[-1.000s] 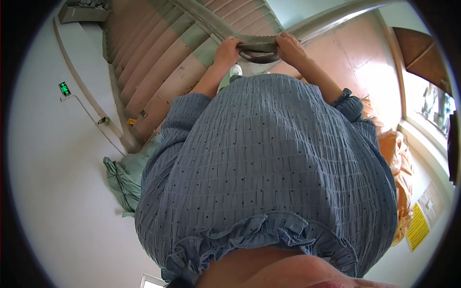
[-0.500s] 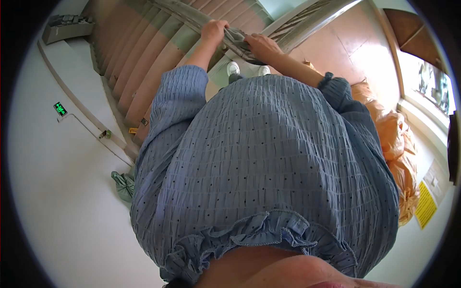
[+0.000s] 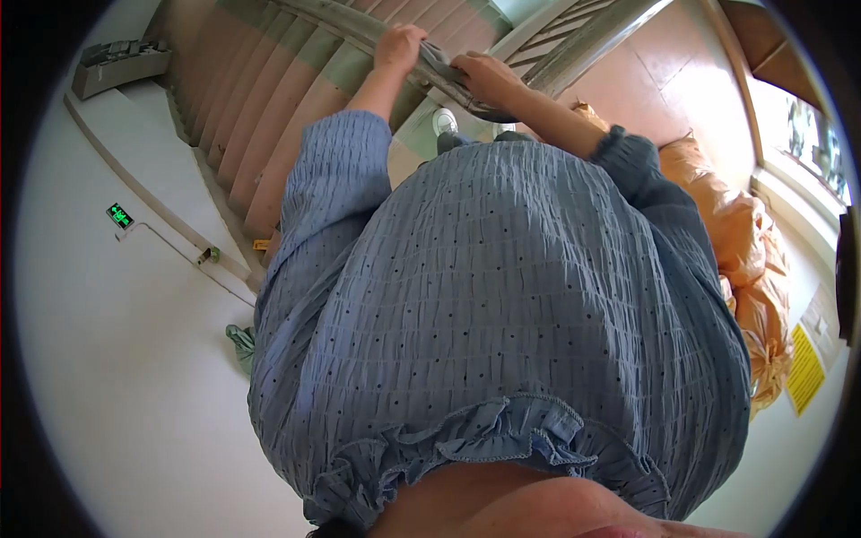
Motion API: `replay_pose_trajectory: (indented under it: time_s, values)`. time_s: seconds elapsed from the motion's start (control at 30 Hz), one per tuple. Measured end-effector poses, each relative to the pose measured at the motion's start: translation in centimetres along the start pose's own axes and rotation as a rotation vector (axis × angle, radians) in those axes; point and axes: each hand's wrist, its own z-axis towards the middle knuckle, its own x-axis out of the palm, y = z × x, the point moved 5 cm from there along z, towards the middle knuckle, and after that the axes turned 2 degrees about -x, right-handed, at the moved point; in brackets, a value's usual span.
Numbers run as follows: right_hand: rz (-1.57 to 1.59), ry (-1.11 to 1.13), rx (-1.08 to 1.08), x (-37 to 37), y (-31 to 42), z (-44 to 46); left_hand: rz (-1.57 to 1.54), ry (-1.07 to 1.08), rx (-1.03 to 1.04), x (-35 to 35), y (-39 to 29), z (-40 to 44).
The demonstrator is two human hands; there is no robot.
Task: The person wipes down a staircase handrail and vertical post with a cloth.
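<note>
A grey cloth (image 3: 436, 61) is stretched between my two hands, lying against the stair handrail (image 3: 359, 29). My left hand (image 3: 400, 47) is closed on the cloth's left end, above the rail. On the other side, my right hand (image 3: 490, 79) grips the cloth's right end, close to where the rail bends. Part of the cloth is hidden under my fingers. Below the rail, my white shoes (image 3: 445, 121) show on the floor.
Stairs (image 3: 260, 117) run down the left side beyond the railing. Orange bags (image 3: 743, 242) are piled along the wall at right, beneath a window (image 3: 812, 148). A box of dark items (image 3: 121, 67) sits at upper left. A green bag (image 3: 240, 345) is partly hidden by my sleeve.
The view has tilted and shifted slightly. Both hands are still closed on the cloth; my right hand sits slightly higher and further left in view.
</note>
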Motion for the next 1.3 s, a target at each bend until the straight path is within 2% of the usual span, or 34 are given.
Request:
replay_pose_trajectory:
  time_s: [0.03, 0.1, 0.13, 0.2, 0.27, 0.33, 0.5, 0.57, 0.67, 0.7, 0.77, 0.87, 1.0, 1.13, 1.2, 1.27, 1.3]
  values:
    - [0.007, -0.025, 0.000, 0.5, 0.1, 0.7, 0.001, 0.005, 0.001, 0.0, 0.9, -0.7]
    - [0.010, -0.044, 0.008, 1.1, -0.5, 0.5, 0.007, 0.084, -0.176, 1.1, 2.5, -2.3]
    - [-0.025, -0.041, -0.036, 1.2, -0.6, 0.3, 0.007, 0.087, -0.174, 1.1, 2.1, -3.1]
    - [-0.061, -0.038, -0.080, 0.5, -0.7, -0.5, -0.132, -0.054, -0.176, 0.0, 0.4, -5.8]
    - [-0.027, 0.093, -0.049, -0.4, -0.1, -2.2, -0.183, -0.072, -0.217, -0.7, -2.1, -8.5]
    - [-0.022, 0.090, -0.047, -0.5, -1.0, -3.6, -0.198, -0.082, -0.265, -0.6, -4.5, -10.8]
    - [0.004, 0.037, -0.036, 0.3, -0.8, -2.2, -0.235, -0.089, -0.404, -0.7, -3.8, -10.5]
    - [-0.033, 0.028, -0.167, 0.6, 0.4, -1.1, -0.183, -0.075, -0.476, -1.4, -3.4, -9.8]
    - [-0.106, 0.091, -0.144, 0.9, 1.2, -1.0, -0.188, -0.066, -0.462, 0.1, -3.4, -11.5]
    - [-0.144, 0.109, -0.143, 0.9, 1.2, -1.1, -0.193, -0.058, -0.448, 0.4, -4.0, -11.9]
    - [-0.147, 0.128, -0.150, -0.5, 1.6, -2.0, -0.398, 0.034, -0.522, 1.1, -5.6, -13.5]
    - [-0.166, 0.141, -0.200, -1.8, 2.1, -2.8, -0.427, 0.131, -0.539, 0.9, -8.0, -15.0]
    - [-0.214, 0.087, -0.273, -1.8, 3.1, -3.1, -0.551, 0.190, -0.646, -0.8, -7.2, -15.7]
    - [-0.212, 0.076, -0.268, -2.7, 1.5, -3.1, -0.495, 0.128, -0.626, -2.2, -8.8, -14.2]
    - [-0.243, 0.025, -0.171, -4.0, 0.1, -3.1, -0.491, 0.114, -0.524, -2.2, -9.4, -13.3]
    - [-0.224, 0.014, -0.172, -3.8, -0.7, -2.8, -0.462, 0.158, -0.517, -4.2, -9.7, -12.2]
    - [-0.217, -0.082, -0.203, -4.1, -0.5, -2.7, -0.439, 0.094, -0.442, -5.1, -9.3, -11.6]
